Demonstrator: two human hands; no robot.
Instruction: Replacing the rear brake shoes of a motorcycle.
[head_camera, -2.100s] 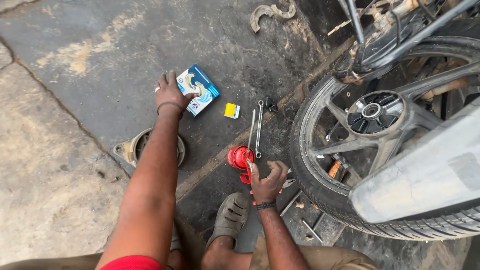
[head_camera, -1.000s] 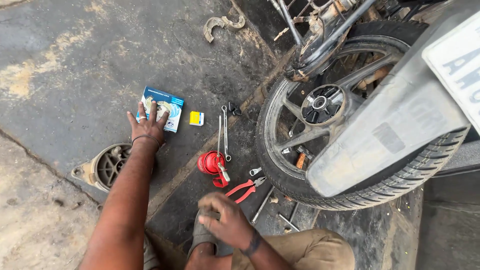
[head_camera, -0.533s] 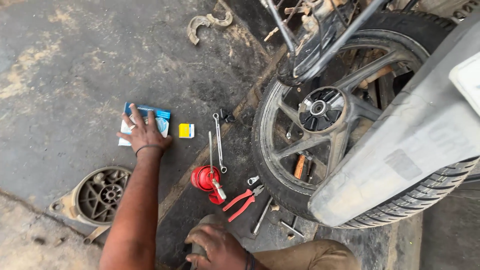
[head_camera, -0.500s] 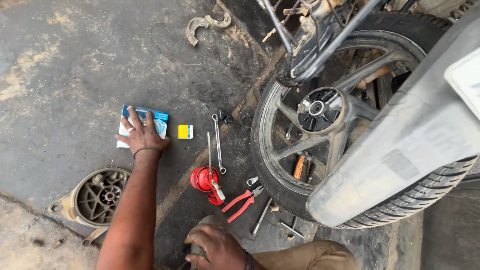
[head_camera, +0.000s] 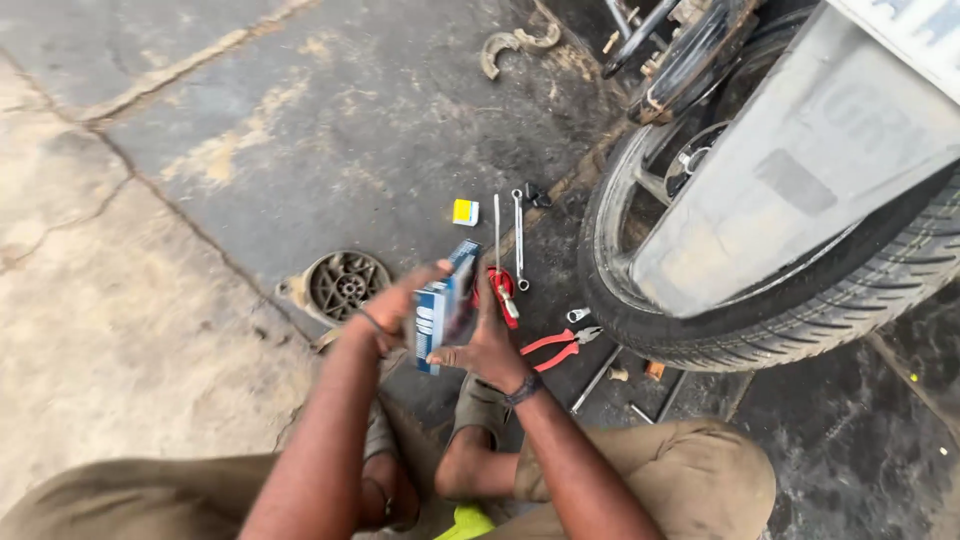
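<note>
Box (head_camera: 443, 305) held edge-up between both hands, above the knees.
Left hand (head_camera: 398, 308) is clamped on its near side, right hand (head_camera: 488, 345) closed on the far face — light, stiff cardboard, judged crushable, best gripped by its edges; red oil can (head_camera: 502, 285) and pliers (head_camera: 560, 346) lie beyond.

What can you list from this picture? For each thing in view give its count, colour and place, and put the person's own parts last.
box: 1, blue and white, held between both hands.
oil can: 1, red, on the ground behind the box.
pliers: 1, red handles, beside the tyre.
spanners: 2, silver, lying side by side above the oil can.
small block: 1, yellow, left of the spanners.
round metal cover: 1, grey, on the ground left of the hands.
rear wheel: 1, black tyre, right.
mudguard: 1, grey, over the wheel.
curved metal pieces: 2, rusty, top.
left hand: 1, gripping the box.
right hand: 1, on the box's other side.
</note>
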